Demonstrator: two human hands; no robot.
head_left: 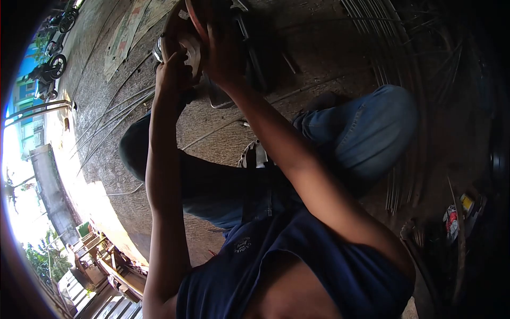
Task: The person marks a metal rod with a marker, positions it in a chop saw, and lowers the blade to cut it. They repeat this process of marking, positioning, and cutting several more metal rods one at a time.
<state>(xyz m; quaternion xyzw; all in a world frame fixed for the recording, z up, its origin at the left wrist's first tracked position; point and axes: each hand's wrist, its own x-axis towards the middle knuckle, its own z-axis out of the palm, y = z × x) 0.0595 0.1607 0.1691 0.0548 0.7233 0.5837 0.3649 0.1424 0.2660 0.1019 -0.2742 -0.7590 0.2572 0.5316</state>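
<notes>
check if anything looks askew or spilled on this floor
No spill shows. Slightly untidy: one thin rod lies slanted in front of the legs, apart from the roughly parallel bundle of rods at upper right. The right side is too dark to judge fully.

A navy shirt point(332, 260) with a small pale printed emblem point(243, 245) meets faded blue jeans point(372, 135) over mottled grey-brown ground point(207, 130). A curved piece point(193, 53) shows dull tan below a red strip point(196, 20), while rods point(366, 18) gleam silver-grey. Black motorcycles point(44, 75) contrast with a turquoise-blue wall point(25, 93) and green foliage point(41, 258).
</notes>
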